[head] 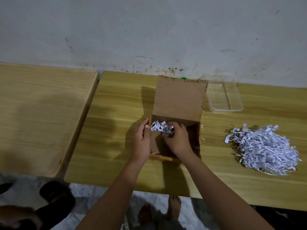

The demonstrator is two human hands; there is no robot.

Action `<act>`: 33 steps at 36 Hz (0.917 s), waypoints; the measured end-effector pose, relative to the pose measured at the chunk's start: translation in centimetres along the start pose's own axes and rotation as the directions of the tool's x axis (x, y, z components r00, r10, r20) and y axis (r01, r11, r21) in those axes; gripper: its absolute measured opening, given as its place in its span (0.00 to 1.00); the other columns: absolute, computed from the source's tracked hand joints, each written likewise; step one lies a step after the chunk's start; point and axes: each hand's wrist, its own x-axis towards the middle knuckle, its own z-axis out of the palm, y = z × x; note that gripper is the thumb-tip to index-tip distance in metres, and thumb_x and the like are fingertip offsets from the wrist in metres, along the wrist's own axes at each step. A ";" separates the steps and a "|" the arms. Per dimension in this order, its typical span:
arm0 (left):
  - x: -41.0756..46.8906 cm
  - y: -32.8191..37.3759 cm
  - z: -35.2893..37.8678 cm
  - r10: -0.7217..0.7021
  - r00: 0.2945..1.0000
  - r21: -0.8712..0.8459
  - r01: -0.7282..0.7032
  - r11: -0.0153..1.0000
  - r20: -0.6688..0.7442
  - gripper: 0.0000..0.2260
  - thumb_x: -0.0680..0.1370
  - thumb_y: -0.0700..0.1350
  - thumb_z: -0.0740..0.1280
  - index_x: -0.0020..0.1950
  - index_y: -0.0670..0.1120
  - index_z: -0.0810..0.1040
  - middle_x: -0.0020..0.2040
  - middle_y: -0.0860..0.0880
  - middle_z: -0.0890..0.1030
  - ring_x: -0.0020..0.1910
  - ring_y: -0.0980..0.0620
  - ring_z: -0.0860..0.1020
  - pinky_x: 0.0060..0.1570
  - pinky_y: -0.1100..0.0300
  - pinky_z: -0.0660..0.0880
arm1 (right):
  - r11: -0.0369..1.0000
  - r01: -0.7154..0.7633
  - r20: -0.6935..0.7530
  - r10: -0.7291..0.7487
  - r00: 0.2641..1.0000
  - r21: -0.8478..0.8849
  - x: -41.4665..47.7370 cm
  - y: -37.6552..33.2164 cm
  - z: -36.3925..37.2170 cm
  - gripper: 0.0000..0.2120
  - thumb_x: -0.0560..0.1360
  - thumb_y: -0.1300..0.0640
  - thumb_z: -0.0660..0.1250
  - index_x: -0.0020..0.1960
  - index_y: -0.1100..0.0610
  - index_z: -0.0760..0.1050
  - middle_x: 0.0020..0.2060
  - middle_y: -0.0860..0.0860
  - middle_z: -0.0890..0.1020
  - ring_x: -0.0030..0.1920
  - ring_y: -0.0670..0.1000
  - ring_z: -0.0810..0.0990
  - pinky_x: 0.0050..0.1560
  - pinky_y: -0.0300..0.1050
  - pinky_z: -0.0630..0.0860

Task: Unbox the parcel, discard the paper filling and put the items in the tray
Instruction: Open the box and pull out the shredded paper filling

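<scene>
We see the right hand (pixel 178 140) reaching down into the open cardboard box (pixel 179 100). Its fingers (pixel 181 128) are curled tight round a wad of shredded paper (pixel 160 127), a crinkled white clump flecked with dark print. The left hand (pixel 142 141) grips the box's left wall, with the thumb hooked over the rim and touching the wad and the other fingers hidden on the outside.

The box is plain, matte brown board, roughly square in plan. Its far flap stands up just beyond the fingers and has a ragged, torn top edge. Below the fingers we make out only dark brown board; we cannot tell what else lies inside.

Well to the right of the fingers, a heap of shredded paper (pixel 264 148) lies on the tabletop (pixel 116 130), long thin white strips tangled into a low mound. Beyond the fingers and to their right, just beside the raised flap, sits the tray (pixel 227 110). It is clear, thin-walled plastic, rectangular with rounded corners, and the wood grain shows through its base.

The tabletop is smooth, pale yellow wood-grain laminate. Left of the fingers, across a narrow gap, stands a second table (pixel 41 113) of like grain with a rounded corner and a raised lip. A scuffed grey-white wall (pixel 149 30) runs behind.
</scene>
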 end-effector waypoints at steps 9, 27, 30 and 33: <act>0.3 -0.6 0.0 -0.027 1.000 -0.022 0.027 0.999 0.011 0.14 0.81 0.41 0.56 0.64 0.50 0.73 0.61 0.51 0.76 0.62 0.54 0.73 0.63 0.58 0.69 | 0.996 0.076 0.015 -0.076 0.997 0.045 0.4 -2.1 2.9 0.20 0.71 0.67 0.68 0.62 0.58 0.73 0.57 0.58 0.72 0.56 0.55 0.74 0.58 0.38 0.68; 0.3 -0.3 0.0 -0.012 0.999 0.046 0.011 0.999 0.031 0.14 0.81 0.42 0.56 0.66 0.48 0.72 0.61 0.50 0.75 0.59 0.57 0.73 0.59 0.65 0.69 | 0.973 0.172 0.015 -0.176 0.984 0.156 2.0 -1.6 3.4 0.11 0.70 0.69 0.66 0.50 0.59 0.78 0.44 0.55 0.82 0.43 0.48 0.77 0.40 0.31 0.66; 0.3 -0.4 0.0 0.000 1.000 0.070 -0.001 0.998 0.022 0.15 0.81 0.42 0.56 0.66 0.48 0.72 0.61 0.50 0.75 0.59 0.58 0.72 0.59 0.66 0.68 | 0.969 0.175 0.038 -0.184 0.982 0.174 2.2 -1.5 3.2 0.09 0.70 0.69 0.66 0.49 0.60 0.78 0.40 0.53 0.82 0.40 0.47 0.77 0.37 0.25 0.68; 0.3 -0.5 0.0 0.017 1.000 0.090 -0.018 0.996 0.007 0.14 0.81 0.42 0.56 0.65 0.48 0.73 0.60 0.51 0.75 0.58 0.59 0.73 0.55 0.73 0.67 | 0.965 0.173 0.040 -0.183 0.982 0.195 2.1 -1.6 3.1 0.06 0.70 0.68 0.66 0.45 0.60 0.77 0.37 0.51 0.80 0.37 0.48 0.76 0.35 0.25 0.67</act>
